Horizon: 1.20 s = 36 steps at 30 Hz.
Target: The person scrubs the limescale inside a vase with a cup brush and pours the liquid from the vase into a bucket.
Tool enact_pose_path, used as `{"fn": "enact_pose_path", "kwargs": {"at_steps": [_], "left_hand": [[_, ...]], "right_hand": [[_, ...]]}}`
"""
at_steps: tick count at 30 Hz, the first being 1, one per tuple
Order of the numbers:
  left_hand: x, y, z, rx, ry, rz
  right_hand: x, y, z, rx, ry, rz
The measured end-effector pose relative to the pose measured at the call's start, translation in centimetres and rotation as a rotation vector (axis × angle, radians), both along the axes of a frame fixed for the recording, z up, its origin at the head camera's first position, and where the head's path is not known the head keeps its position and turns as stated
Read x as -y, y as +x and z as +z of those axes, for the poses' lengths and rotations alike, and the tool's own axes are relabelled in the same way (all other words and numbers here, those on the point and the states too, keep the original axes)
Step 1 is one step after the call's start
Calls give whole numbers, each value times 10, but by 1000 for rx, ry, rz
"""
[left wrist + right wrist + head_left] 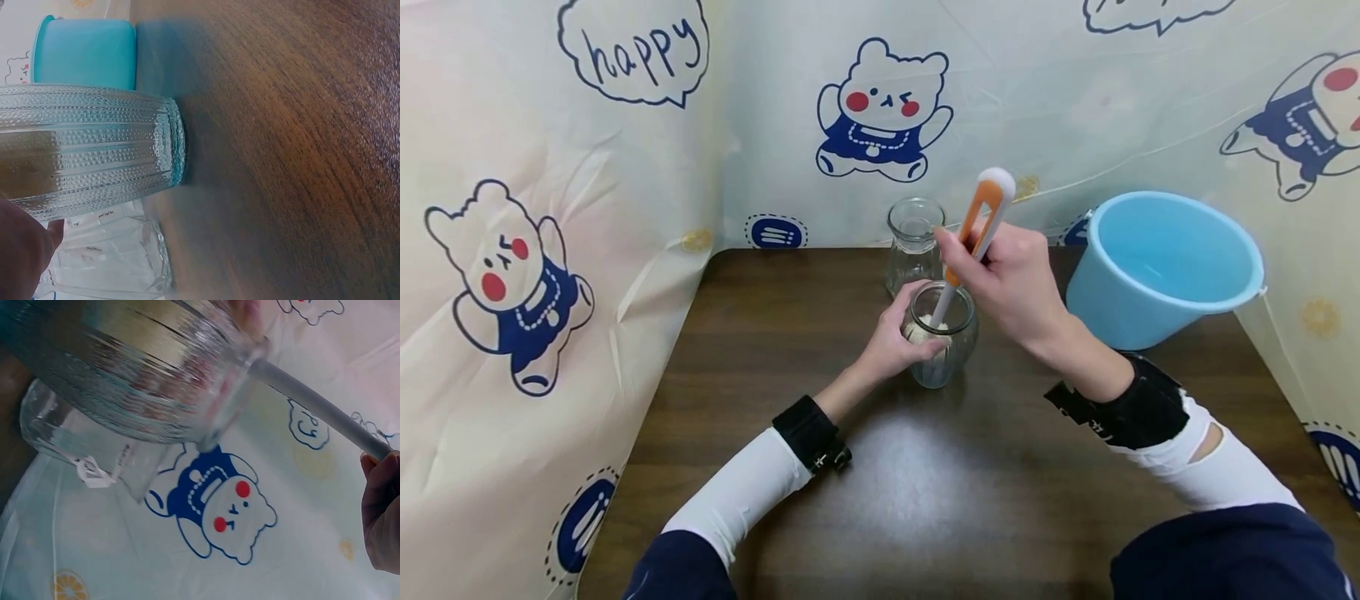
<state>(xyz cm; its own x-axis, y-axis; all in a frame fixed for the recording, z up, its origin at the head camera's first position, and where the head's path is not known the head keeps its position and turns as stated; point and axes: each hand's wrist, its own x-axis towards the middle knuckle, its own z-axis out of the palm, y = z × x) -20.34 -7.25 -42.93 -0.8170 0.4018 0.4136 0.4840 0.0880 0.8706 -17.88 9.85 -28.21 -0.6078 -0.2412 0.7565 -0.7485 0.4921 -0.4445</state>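
Note:
A ribbed clear glass jar (961,354) stands on the table, and my left hand (895,343) holds it round its side, thumb toward me. In the left wrist view the jar's dotted, ribbed wall (112,150) and its base on the wood show up close. My right hand (1022,287) grips a bottle brush (997,185) by its orange and white handle. The brush's grey shaft (319,406) slants down through the jar's mouth. Its pale head sits inside the jar, partly hidden by glass and fingers. A second clear glass jar (904,262) stands just behind.
A light blue bucket (1138,287) stands at the back right of the dark wooden table (910,517). A printed cloth (775,142) with bear drawings hangs along the back and sides.

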Motion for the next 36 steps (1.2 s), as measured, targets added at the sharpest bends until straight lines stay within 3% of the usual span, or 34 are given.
{"fn": "enact_pose_path", "kwargs": {"at_steps": [2, 7, 14, 21, 28, 36], "left_hand": [[0, 0, -1, 9, 2, 0], [-1, 1, 0, 1, 20, 11], [-1, 2, 2, -15, -5, 8], [-2, 1, 2, -13, -8, 15], [-1, 2, -1, -14, -4, -22], [-3, 0, 0, -28, 13, -19]], "right_hand": [[-1, 0, 0, 6, 8, -1], [-7, -3, 17, -59, 3, -25], [-7, -3, 7, 65, 50, -22], [-9, -5, 23, 34, 51, 0], [-7, -4, 14, 89, 191, 46], [-8, -5, 27, 42, 217, 65]]}}
